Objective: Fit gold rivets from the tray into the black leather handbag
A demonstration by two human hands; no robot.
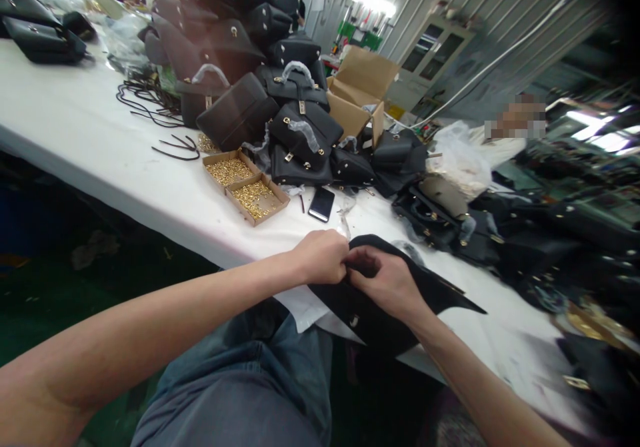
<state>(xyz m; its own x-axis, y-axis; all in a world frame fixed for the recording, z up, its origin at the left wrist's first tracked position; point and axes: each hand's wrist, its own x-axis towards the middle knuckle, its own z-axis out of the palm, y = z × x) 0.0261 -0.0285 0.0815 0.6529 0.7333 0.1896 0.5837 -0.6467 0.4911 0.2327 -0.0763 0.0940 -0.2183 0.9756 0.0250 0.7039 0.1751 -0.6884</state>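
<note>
Below centre, we bring both hands to a black piece point(380, 320).
Our left hand point(323, 257) is fisted, our right hand point(387, 277) pinched; on what, we cannot tell.

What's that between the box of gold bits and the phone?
A thin dark strip, lying on the white table; the head view shows it.

"Items noted on the white table point(160, 187)?"
"One dark phone point(321, 206), lying flat. Dark cords point(150, 106), loosely tangled. One cardboard box point(350, 112), flaps open, beside piled black handbags point(306, 130)."
"Background?"
"Cabinet point(434, 48) with two dark-paned doors, near the corrugated wall point(493, 7). Light point(374, 2), lit. One person point(507, 148), at right, blurred."
</note>
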